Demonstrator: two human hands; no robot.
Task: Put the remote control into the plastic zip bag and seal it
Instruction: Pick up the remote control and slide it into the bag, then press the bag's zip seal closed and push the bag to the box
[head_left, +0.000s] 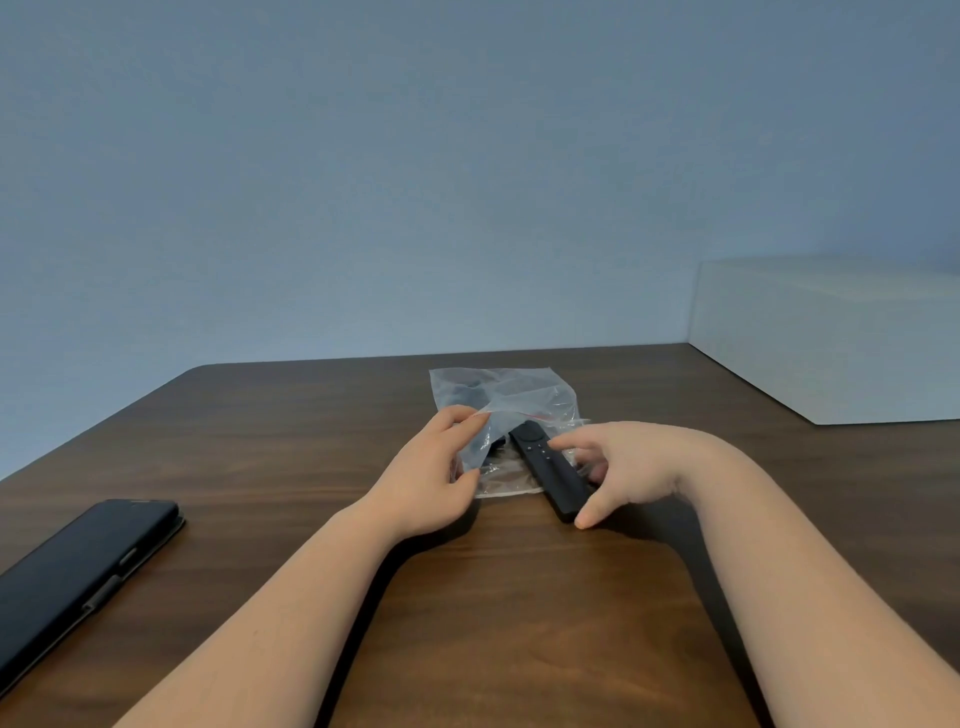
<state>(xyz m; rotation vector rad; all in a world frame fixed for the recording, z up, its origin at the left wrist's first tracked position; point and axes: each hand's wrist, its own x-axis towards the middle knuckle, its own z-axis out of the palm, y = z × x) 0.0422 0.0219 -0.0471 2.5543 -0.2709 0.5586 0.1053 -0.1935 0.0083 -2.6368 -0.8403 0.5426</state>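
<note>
Nearest, I note a dark phone case lying idle on the desk. The right hand grip pinches the remote control, its head just at the mouth of the plastic zip bag. The left hand grip lifts the upper lip. Risk, in my judgement: the limp film collapses and snags the remote.

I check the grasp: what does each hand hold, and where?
Right hand: slim black remote control, by its near end. Left hand: clear plastic zip bag, at its opening.
</note>
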